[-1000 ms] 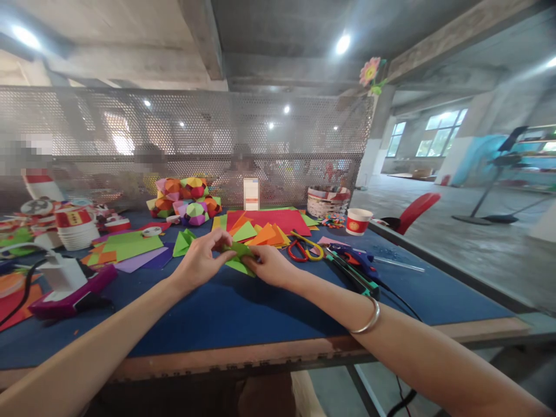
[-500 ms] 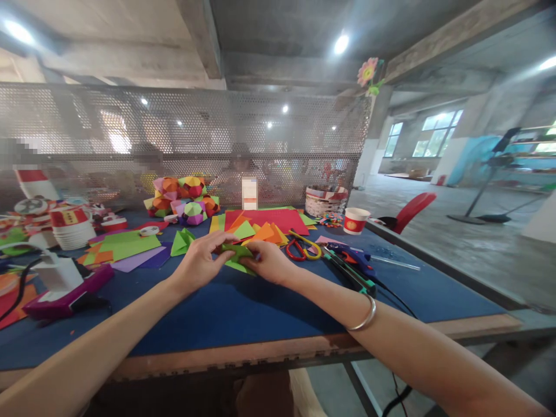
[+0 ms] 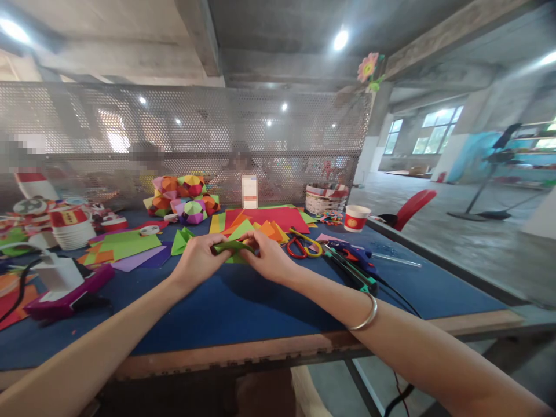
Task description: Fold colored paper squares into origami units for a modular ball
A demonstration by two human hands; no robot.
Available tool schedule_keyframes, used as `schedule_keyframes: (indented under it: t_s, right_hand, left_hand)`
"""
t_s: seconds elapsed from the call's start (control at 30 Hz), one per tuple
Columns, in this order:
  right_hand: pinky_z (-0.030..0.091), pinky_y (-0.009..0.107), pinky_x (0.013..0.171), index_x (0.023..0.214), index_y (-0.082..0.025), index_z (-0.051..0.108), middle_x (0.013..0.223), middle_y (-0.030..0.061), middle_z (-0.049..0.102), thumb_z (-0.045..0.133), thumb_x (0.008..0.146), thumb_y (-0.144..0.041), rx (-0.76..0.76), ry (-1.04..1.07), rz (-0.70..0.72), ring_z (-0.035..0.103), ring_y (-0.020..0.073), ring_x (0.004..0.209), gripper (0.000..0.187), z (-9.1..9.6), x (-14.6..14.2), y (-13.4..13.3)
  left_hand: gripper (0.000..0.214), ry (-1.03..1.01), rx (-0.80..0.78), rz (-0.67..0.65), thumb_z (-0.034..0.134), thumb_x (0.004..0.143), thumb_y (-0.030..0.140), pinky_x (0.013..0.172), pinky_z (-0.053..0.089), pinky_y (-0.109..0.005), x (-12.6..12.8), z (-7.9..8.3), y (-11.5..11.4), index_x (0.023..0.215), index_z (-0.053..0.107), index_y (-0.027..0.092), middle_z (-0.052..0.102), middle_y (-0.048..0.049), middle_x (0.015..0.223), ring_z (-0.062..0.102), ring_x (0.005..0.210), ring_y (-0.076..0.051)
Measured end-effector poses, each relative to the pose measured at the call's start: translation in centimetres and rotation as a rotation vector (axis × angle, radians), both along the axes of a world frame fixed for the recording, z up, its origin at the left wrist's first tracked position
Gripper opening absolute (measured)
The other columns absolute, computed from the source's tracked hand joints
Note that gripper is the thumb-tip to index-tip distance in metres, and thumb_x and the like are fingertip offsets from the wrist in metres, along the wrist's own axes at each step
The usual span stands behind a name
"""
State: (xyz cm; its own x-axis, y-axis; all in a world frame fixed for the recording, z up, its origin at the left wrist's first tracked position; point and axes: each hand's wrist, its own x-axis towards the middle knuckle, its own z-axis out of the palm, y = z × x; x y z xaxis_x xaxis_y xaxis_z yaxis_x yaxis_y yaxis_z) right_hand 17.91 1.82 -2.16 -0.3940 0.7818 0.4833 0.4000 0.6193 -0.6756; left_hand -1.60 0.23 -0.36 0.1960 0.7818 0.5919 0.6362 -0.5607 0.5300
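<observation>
One blue tabletop (image 3: 195, 324) spans the lower frame. Next in size, one basket (image 3: 326, 202) stands right of centre. Two hands meet mid-frame: the left hand (image 3: 200, 258) and the right hand (image 3: 271, 259), fingers nearly closed, pinch opposite ends of one folded green paper (image 3: 234, 247). Right of them lie one pair of scissors (image 3: 306, 248) and, farther right, one red-and-white cup (image 3: 357, 221); the green paper, held at centre, is smallest.

2 arms (image 3: 125, 318) extended forward, fingers (image 3: 219, 261) pinched

I count my two hands (image 3: 200, 256) (image 3: 273, 258), one bracelet (image 3: 375, 310), one basket (image 3: 325, 202), one glue gun (image 3: 357, 253), one pink flower (image 3: 368, 68).
</observation>
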Motion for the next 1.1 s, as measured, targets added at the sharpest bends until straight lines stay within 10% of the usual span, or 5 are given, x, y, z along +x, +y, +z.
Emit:
schedule_keyframes:
  t_s: [0.27, 0.67, 1.1]
  right_hand:
    - [0.037, 0.025, 0.064, 0.083, -0.014, 0.066, 0.071, -0.0022, 0.058, 0.059, 0.09, -0.026, -0.235, 0.095, 0.097, 0.049, 0.0124, 0.067, 0.015, 0.2, -0.6, -0.3]
    - [0.05, 0.029, 0.077, 0.091, -0.015, 0.073, 0.079, 0.0034, 0.071, 0.064, 0.087, -0.019, -0.111, 0.09, -0.019, 0.062, 0.0174, 0.078, 0.01, 0.1, -0.4, 0.0]
    - [0.038, 0.025, 0.065, 0.071, -0.017, 0.062, 0.064, -0.0038, 0.056, 0.063, 0.082, -0.013, -0.057, -0.052, -0.081, 0.05, 0.0113, 0.062, 0.012, 1.1, -0.3, -0.9]
  left_hand:
    - [0.021, -0.503, -0.344, -0.056, 0.076, 0.058, 0.033, 0.059, 0.044, -0.026, 0.7, 0.5, 0.0, 0.071, 0.073, 0.017, 0.07, 0.0003, 0.063, 0.059, 0.058, -0.014]
    - [0.024, -0.409, -0.53, -0.171, 0.077, 0.058, 0.036, 0.062, 0.046, -0.028, 1.1, 0.2, -0.2, 0.075, 0.076, 0.019, 0.075, -0.0018, 0.069, 0.063, 0.065, -0.018]
    - [0.022, -0.133, -0.196, -0.117, 0.061, 0.074, 0.038, 0.064, 0.048, -0.029, 0.9, -0.3, 0.4, 0.077, 0.071, 0.018, 0.073, -0.0031, 0.071, 0.064, 0.066, -0.019]
